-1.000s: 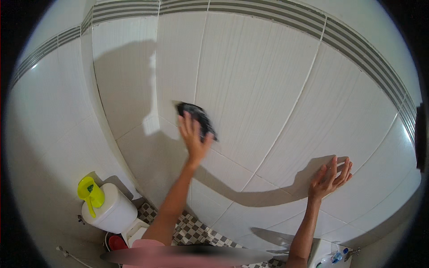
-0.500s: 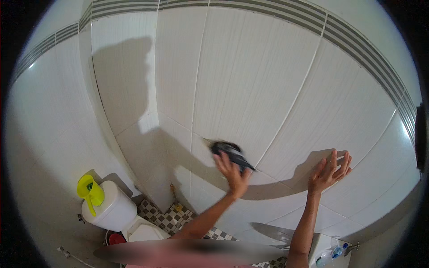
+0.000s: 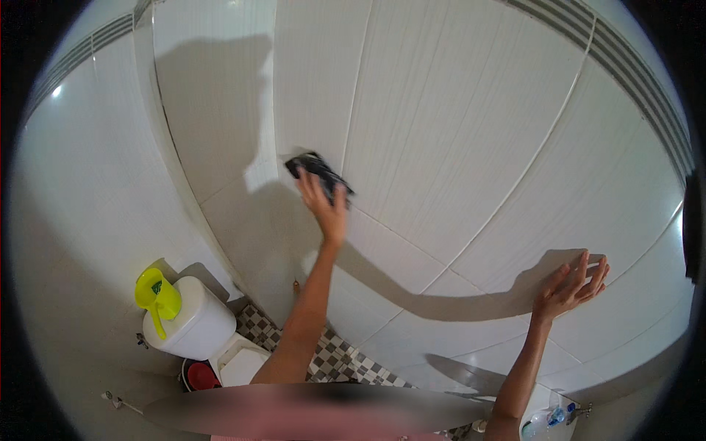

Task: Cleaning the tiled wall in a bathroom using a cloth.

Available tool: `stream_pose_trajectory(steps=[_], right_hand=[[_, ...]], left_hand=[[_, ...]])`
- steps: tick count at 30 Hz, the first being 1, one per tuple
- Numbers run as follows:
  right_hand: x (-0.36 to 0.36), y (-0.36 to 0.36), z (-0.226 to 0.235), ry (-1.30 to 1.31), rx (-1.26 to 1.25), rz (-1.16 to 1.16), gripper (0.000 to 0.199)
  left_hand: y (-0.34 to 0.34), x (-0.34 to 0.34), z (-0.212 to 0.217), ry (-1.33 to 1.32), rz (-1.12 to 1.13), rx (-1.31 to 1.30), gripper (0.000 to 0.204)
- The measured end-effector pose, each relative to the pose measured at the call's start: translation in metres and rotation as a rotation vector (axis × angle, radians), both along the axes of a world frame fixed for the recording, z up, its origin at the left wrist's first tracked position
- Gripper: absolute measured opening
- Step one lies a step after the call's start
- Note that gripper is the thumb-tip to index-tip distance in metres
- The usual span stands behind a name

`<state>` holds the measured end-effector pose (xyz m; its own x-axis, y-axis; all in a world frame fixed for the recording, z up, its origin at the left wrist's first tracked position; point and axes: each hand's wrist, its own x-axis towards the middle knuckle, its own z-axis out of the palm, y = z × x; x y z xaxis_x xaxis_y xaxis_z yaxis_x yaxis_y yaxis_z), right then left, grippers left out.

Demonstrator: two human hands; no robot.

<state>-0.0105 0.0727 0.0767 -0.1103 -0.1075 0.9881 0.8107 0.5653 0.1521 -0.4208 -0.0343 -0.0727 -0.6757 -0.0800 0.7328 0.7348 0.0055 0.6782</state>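
A black cloth [image 3: 316,176] with pale streaks, slightly blurred, lies flat on the white tiled wall [image 3: 441,132]. My left hand [image 3: 323,209] presses it there, fingers over its lower side, the arm stretched up and to the left. Much of the cloth's lower part is covered by the fingers. Farther right, my right hand [image 3: 568,292] is at the same wall with its fingers spread and nothing in it. Its fingertips appear to rest on the tile beside its shadow.
At the lower left, a yellow-green dipper [image 3: 159,294] sits on the white toilet tank [image 3: 195,323]. A red container [image 3: 201,376] is beside the toilet. Checkered floor tiles [image 3: 331,360] show below. A white sink [image 3: 562,426] with a tap [image 3: 581,411] and a clear bottle [image 3: 555,417] is at lower right.
My left hand has slid the black cloth up and to the left along the wall, toward the corner. My right hand stays at about the same spot on the wall; the view has shifted a little.
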Motion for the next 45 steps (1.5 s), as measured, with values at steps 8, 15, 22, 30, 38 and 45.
stream_pose_trajectory(steps=[8, 15, 22, 30, 38, 45], right_hand=[[-0.001, 0.001, 0.000, -0.019, 0.004, -0.031, 0.038], [0.002, 0.000, -0.001, -0.027, 0.000, -0.003, 0.037], [0.011, 0.004, 0.000, -0.088, 0.062, -0.064, 0.037], [0.004, 0.004, 0.000, -0.053, 0.043, -0.050, 0.038], [0.005, 0.007, 0.000, -0.052, 0.048, -0.059, 0.037], [0.017, 0.010, -0.003, -0.054, 0.050, -0.106, 0.037]], left_hand=[[0.021, 0.051, -0.097, -0.564, -0.050, 0.196, 0.069], [0.035, 0.278, -0.097, 0.074, -0.406, -0.144, 0.057], [0.026, 0.159, -0.051, -0.177, -0.208, -0.053, 0.069], [0.009, -0.019, -0.114, -0.610, -0.062, 0.247, 0.071], [0.067, 0.176, -0.247, -1.278, -0.113, 0.455, 0.082], [0.069, 0.258, -0.095, -1.352, -0.437, 0.253, 0.088]])
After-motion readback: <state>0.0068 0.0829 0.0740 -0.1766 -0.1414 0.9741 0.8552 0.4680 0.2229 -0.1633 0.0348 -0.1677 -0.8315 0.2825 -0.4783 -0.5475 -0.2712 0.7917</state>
